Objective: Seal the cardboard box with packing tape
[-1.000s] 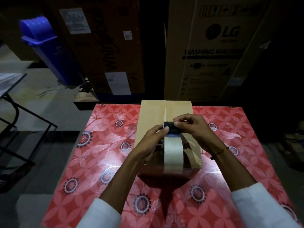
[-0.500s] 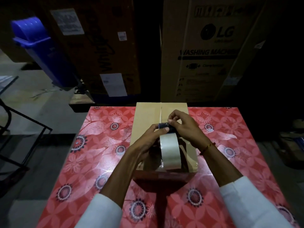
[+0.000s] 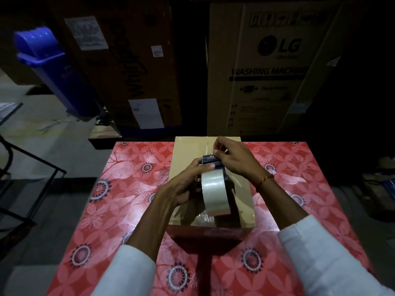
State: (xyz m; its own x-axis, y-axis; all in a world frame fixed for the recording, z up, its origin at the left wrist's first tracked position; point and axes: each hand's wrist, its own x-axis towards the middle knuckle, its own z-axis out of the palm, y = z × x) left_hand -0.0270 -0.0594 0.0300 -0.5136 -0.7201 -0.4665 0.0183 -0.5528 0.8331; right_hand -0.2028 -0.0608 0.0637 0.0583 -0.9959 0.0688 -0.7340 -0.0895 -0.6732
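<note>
Our left hand [image 3: 186, 186] grips the tape dispenser [image 3: 215, 193] above the box [image 3: 188, 152] on the table [image 3: 132, 189]; our right hand [image 3: 233, 159] pinches the tape end. Let's pull it free and straight along the seam.

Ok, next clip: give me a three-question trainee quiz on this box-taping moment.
1. True or false: the brown cardboard box sits on the red floral tablecloth.
2. Which hand grips the black tape dispenser with its clear tape roll from the side? A) left hand B) right hand
3. Fill in: the right hand's fingertips pinch at the dispenser's ____ end.

Key: 1 true; 2 A; 3 far (cutter) end.
</note>
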